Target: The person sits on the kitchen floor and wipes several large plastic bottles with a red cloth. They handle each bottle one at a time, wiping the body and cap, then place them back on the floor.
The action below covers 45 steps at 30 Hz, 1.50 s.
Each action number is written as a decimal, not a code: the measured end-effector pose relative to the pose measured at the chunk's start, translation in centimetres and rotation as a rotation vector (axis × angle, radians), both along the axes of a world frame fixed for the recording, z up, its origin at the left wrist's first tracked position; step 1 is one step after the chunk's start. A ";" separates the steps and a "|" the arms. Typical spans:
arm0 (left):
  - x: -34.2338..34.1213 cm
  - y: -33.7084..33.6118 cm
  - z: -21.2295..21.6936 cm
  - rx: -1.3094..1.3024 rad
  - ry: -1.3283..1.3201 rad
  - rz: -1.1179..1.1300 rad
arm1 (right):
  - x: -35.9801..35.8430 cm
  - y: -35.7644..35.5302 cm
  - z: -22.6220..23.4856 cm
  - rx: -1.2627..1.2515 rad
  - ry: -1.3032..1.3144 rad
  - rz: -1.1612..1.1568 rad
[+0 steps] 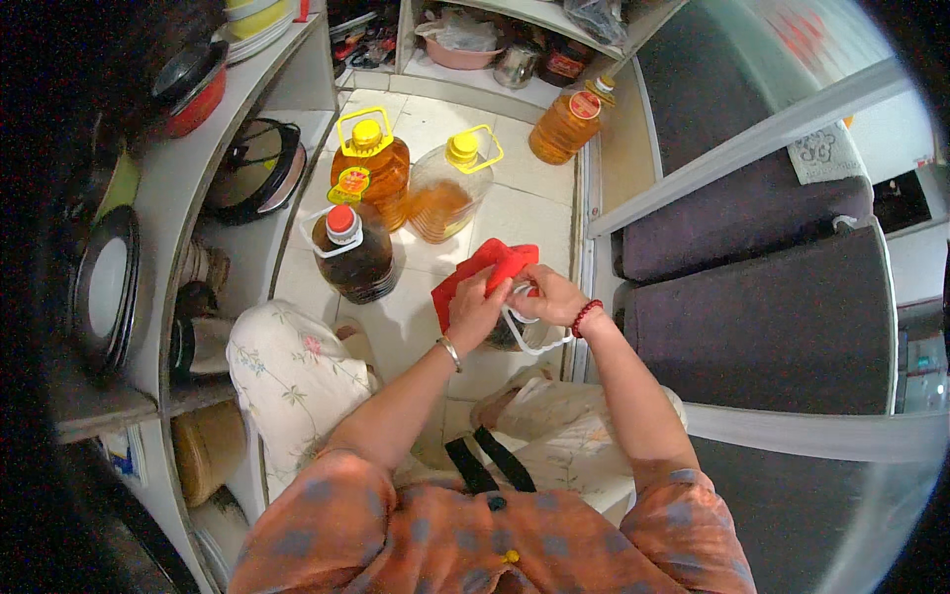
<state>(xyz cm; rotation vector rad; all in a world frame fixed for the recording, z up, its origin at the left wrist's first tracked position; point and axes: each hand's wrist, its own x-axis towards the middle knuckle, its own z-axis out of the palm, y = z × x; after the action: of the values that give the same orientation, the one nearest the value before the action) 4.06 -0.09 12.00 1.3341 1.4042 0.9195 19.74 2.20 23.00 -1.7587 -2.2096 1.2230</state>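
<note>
A red cloth (461, 289) is bunched in my left hand (476, 309), whose fingers are closed on it. It lies against the top of a large plastic bottle (503, 335) with a white handle (539, 342), standing between my knees. Closed around the bottle's neck, my right hand (552, 295) shows a bit of red between its fingers, probably the cap. Both hands meet at the bottle top and hide most of it. To the left stands a dark oil bottle (358, 267) with a red cap. Behind it are a full amber oil bottle (381, 163) and a partly filled one (450, 193), both yellow-capped.
Another amber oil bottle (566, 127) stands at the far right by the door frame. Shelves on the left hold a lidded pan (259, 173), a stack of dark plates (107, 287) and bowls. A pink basin (460, 51) sits on the back shelf. Dark sliding panels (762, 307) close the right side.
</note>
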 end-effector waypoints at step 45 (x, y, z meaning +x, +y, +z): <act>-0.3 -2.4 -17.9 -0.743 -0.937 0.432 | -1.2 -0.5 -5.7 0.079 0.316 -0.315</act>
<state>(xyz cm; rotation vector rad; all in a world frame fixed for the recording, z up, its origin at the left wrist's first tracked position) 3.75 -2.54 -5.93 -0.0158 1.0799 0.9591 18.58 1.66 17.28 -1.6663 -1.7089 1.2211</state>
